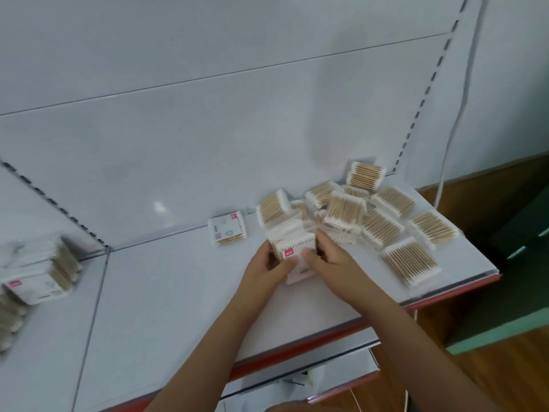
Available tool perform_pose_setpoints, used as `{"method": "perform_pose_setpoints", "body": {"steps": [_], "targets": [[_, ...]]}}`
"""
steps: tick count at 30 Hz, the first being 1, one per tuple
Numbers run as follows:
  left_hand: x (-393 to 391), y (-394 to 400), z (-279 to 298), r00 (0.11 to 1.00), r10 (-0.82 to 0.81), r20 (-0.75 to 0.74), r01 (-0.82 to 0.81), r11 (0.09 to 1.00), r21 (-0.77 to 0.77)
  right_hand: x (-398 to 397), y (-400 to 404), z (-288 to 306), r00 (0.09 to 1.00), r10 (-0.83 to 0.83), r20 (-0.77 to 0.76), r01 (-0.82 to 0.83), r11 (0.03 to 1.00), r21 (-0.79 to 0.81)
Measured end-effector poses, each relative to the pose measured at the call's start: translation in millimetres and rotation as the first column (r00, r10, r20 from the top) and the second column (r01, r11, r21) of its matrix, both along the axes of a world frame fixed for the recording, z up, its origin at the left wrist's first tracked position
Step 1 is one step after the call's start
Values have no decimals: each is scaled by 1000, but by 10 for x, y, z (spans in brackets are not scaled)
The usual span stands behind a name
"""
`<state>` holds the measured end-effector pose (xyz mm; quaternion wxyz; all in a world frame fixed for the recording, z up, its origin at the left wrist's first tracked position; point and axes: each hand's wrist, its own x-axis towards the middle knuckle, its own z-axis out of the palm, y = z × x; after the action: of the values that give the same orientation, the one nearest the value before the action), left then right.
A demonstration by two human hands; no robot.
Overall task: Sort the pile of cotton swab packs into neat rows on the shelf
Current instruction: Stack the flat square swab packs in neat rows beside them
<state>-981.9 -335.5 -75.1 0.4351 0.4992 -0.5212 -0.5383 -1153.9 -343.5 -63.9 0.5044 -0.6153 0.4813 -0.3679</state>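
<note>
Both hands, left hand and right hand, clasp a small stack of packs between curled fingers, squaring its edges; the loose pile lies just beyond.

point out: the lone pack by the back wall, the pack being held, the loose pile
lone pack (227, 229), head view, its label face
held pack (292, 257), head view, white face between the thumbs
loose pile (383, 224), head view, a middle pack's sticks

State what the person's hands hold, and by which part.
Both hands, left hand and right hand, grip a small stack of cotton swab packs by its left and right sides.
</note>
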Motion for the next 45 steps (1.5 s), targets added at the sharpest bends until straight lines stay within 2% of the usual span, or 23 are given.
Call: {"method": "perform_pose_setpoints", "body": {"steps": [3, 5, 8, 11, 14, 16, 18, 21, 22, 24, 26, 29, 31, 36, 42, 45], "targets": [[277, 122, 80, 981, 2, 196, 12, 997, -72, 63, -24, 56, 998, 36, 44, -37, 999, 27], [563, 261, 126, 962, 7, 272, 22, 995, -102, 238, -14, 76, 990, 129, -63, -127, 991, 36], [1041, 523, 160, 924, 59, 377, 2, 987, -160, 672, 21, 47, 929, 271, -252, -272, 962, 32], [1564, 808, 170, 874, 154, 460, -54, 973, -224, 1267, 78, 49, 858, 320, -403, -379, 922, -76], [2193, 1134, 154, 791, 316, 524, -172, 937, -304, 1925, 165, 117, 847, 321, -424, -434, 878, -201], [2635, 1349, 95, 638, 428, 640, -228, 899, -375, 2349, 240, 175, 881, 336, -334, -411, 893, -186], [2995, 1542, 16, 422, 556, 716, -211, 828, -519, 2756, 315, 226, 904, 341, -258, -383, 913, -138], [3331, 1694, -47, 109, 784, 611, -199, 619, -760, 3303, 363, 160, 906, 323, -272, -369, 919, -140], [3399, 1703, -33, 42, 819, 573, -231, 566, -792, 3461, 374, 125, 904, 318, -287, -367, 920, -138], [3518, 1675, 12, -26, 813, 582, -291, 551, -782, 3713, 400, 46, 908, 282, -310, -339, 929, -146], [3630, 1635, -6, -45, 763, 645, -315, 602, -734, 3876, 464, -12, 933, 207, -295, -262, 952, -161], [3757, 1624, -106, -26, 725, 688, -306, 650, -696, 3981, 597, -68, 950, 119, -288, -175, 968, -178], [3812, 1651, -168, -16, 721, 692, -280, 661, -696, 4017, 655, -96, 932, 112, -345, -196, 956, -216], [3894, 1652, -232, 23, 732, 681, -256, 663, -704, 4125, 626, -108, 938, 14, -347, -136, 934, -331], [3905, 1662, -217, 14, 717, 697, -262, 675, -690, 4269, 672, -154, 840, 56, -540, -252, 921, -297], [3872, 1667, -146, 31, 707, 706, -304, 680, -667, 4246, 655, -84, 704, 28, -710, -309, 912, -270]]}}
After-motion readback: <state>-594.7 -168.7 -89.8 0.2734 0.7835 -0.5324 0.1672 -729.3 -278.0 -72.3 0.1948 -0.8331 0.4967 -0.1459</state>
